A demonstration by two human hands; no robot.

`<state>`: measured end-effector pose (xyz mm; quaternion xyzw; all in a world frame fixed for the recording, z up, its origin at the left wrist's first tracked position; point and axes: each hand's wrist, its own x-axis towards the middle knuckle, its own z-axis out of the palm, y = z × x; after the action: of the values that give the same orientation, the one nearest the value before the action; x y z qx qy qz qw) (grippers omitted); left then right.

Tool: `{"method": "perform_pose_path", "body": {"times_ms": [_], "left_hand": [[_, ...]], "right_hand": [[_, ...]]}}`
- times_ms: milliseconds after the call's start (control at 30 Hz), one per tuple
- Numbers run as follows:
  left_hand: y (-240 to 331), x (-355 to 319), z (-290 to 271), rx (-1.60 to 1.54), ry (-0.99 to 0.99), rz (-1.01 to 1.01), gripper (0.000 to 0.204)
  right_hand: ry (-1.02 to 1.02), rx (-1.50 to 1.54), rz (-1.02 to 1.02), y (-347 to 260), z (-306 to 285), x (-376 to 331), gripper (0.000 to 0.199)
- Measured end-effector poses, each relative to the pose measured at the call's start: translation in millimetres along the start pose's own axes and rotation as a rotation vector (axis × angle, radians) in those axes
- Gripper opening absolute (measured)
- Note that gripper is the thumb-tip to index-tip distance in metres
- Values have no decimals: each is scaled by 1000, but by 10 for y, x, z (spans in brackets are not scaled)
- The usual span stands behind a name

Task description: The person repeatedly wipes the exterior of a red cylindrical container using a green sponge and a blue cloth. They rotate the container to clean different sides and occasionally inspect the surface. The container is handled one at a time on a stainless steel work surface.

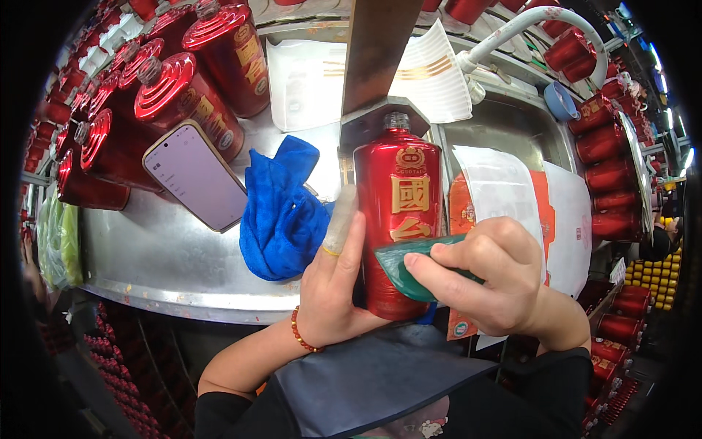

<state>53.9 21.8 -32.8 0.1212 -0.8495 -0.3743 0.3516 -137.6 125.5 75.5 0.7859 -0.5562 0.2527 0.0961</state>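
Note:
A red glossy bottle (398, 208) with raised gold characters and a bare threaded neck stands in front of me, leaning against a dark metal rest. My left hand (330, 289) grips it along the left side and low down; one finger wears a pale finger cot. Pinched in my right hand (501, 274) is a thin green scraper (409, 272), curved and pressed against the lower front of the bottle. Left of my hand lies a crumpled blue cloth (278, 219). Orange-and-white printed sheets (497, 179) are just right of the bottle.
Several red bottles (190, 95) crowd the left of the metal bench (139, 252). A phone (196, 175) leans there. A metal post (373, 58) rises behind the bottle. At right are a sink (504, 124), a white curved pipe (541, 22), a blue cup (561, 101) and racked bottles (610, 175).

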Motion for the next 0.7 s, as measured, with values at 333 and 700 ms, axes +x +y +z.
{"method": "perform_pose_path", "body": {"times_ms": [333,700], "left_hand": [[11,13,-11,0,-6,-6,128],[40,-8,-33,29,-26,-39,116]], "right_hand": [[-32,-47,48,90,-54,62,34],[-77,174,211,273,-153,251,25]]}}
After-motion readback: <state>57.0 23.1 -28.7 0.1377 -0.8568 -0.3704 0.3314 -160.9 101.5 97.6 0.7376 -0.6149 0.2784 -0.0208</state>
